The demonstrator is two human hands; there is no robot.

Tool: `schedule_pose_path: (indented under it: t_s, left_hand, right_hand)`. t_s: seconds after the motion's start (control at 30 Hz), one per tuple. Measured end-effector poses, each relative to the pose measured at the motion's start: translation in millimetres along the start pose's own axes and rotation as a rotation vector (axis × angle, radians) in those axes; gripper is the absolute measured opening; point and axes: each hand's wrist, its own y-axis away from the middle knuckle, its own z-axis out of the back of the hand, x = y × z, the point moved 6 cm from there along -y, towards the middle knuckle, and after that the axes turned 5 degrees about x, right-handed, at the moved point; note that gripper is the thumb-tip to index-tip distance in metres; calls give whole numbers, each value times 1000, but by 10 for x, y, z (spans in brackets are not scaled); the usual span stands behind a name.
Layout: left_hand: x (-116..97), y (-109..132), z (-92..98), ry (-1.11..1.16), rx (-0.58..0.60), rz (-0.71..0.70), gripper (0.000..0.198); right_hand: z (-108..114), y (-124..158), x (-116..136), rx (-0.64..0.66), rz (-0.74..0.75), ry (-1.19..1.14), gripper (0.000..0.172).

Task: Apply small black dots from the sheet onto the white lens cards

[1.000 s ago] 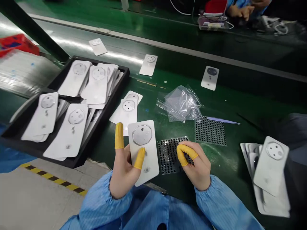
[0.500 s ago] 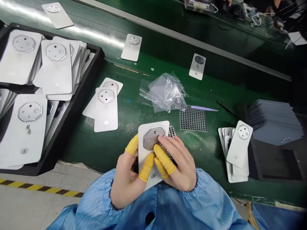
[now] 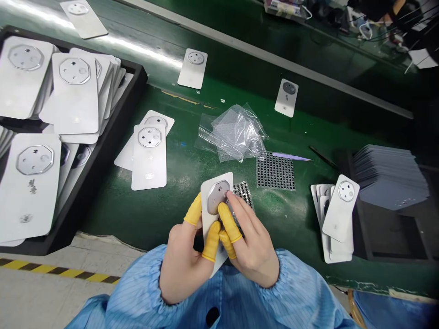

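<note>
My left hand grips a white rectangular panel with a silver octagonal plate near its top, holding it tilted over the table's near edge. Yellow finger cots cover its thumb and forefinger. My right hand, also with yellow cots, rests against the panel's right side; its fingertips press on the octagonal plate. Whether something small sits under those fingertips cannot be made out. A black perforated sheet lies just behind the panel.
A black tray at left holds several stacked white panels. Two panels lie on the green table, more on the belt behind. Crumpled clear film, a second perforated sheet, a panel stack and a grey stack sit right.
My right hand left the perforated sheet and came onto the panel's octagonal plate. The panel has tilted more upright in my left hand. The view swung down and right.
</note>
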Motion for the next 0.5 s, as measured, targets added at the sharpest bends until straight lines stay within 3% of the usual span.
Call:
schedule_pose_path:
  t_s: [0.17,0.3,0.33,0.4,0.5]
  left_hand:
    - [83,48,-40,-43,-32,57,41]
    - [166,9,-109,116,43,114,52]
    - [199,-7,-70,181,28,122,56]
    - [300,-20,148,245,-123,137,62]
    - [502,37,584,122,-376,211,42]
  right_hand:
    - [-102,45,-15,91,-15,-84,43]
    - [-69,76,-176,-1,-44,-291,43]
    - [-56,90,-247,-41,-90,-363,42]
    - [-80,137,-384,-93,-192,-447,41]
    - [-247,220,-460,-68,-189,-362,46]
